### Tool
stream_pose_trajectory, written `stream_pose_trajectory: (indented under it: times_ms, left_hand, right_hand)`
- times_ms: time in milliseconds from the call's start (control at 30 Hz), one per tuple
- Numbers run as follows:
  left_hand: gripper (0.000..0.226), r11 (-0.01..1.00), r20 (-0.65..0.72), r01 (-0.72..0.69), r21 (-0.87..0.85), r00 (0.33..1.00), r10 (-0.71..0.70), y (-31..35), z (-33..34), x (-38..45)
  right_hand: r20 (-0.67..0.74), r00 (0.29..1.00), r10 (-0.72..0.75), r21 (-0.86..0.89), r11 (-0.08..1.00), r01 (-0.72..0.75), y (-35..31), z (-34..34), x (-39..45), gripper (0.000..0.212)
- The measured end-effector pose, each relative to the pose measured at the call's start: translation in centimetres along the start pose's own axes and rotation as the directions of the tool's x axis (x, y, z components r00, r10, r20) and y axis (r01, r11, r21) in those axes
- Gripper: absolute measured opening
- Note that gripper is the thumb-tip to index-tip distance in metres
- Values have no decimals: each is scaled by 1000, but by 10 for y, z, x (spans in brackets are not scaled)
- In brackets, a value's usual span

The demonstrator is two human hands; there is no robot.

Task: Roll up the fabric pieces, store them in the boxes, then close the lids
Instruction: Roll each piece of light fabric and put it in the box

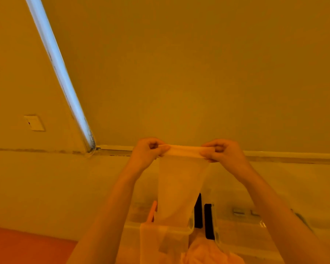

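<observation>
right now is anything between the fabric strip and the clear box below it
Nothing visible does. Both the left hand and right hand pinch the rolled top of the fabric strip, which hangs straight down to the clear box, its lower end draped over the front rim.

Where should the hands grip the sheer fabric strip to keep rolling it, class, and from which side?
Grip the rolled top edge of the sheer fabric strip at its two ends, from the outer sides, as the left hand and right hand pinch it. It hangs long and narrow, so end grips keep the roll level.
</observation>
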State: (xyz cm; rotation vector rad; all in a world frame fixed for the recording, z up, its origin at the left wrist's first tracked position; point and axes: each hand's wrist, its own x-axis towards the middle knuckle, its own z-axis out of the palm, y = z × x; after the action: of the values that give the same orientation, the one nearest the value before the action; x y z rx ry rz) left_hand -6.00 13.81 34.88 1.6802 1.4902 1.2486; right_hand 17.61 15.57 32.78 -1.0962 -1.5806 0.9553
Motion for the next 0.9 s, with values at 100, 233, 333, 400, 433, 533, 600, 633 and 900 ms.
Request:
stream_pose_trajectory:
  times_ms: [100, 233, 333, 400, 433, 533, 600, 633, 900]
  left_hand:
    - [3, 1000, 28, -7, 3, 1000, 7, -4, -4, 10]
    - [3, 998, 27, -10, -56, 1000, 11, -7, -3, 20]
    - [7, 997, 12, -38, -60, 999, 39, -9, -6, 25]
    - [11, 997, 29, -77, -14, 997, 77, -9, -9, 29]
    - [13, 996, 43, -86, -10, 995, 86, -9, -11, 30]
    - [14, 995, 67, -99, -20, 993, 100, -8, -15, 30]
    - [11, 993, 73, -109, -39, 991, 112, -7, -16, 28]
    - [11, 993, 84, -110, -49, 990, 114, -7, -18, 26]
    - [16, 990, 181, -85, -108, 978, 104, -7, -14, 23]
  right_hand:
    - [-47, 998, -36, -27, 999, 35, 2, -2, 7, 14]
    - [-59, 994, -95, -142, 986, 86, 2, -6, 14, 11]
    - [-20, 993, -120, -195, 974, 113, 0, -10, 20, 6]
    - [0, 996, -86, -122, 989, 86, 0, -9, 23, 6]
    - [9, 998, -64, -76, 995, 65, 0, -8, 23, 7]
    - [-16, 999, -42, 22, 999, 42, 0, -2, 22, 11]
    - [-40, 997, -61, 43, 997, 63, -1, -1, 20, 10]
    - [-47, 997, -66, 56, 996, 68, -1, 0, 20, 11]
    - [-25, 999, -43, 123, 991, 46, 0, -1, 14, 11]
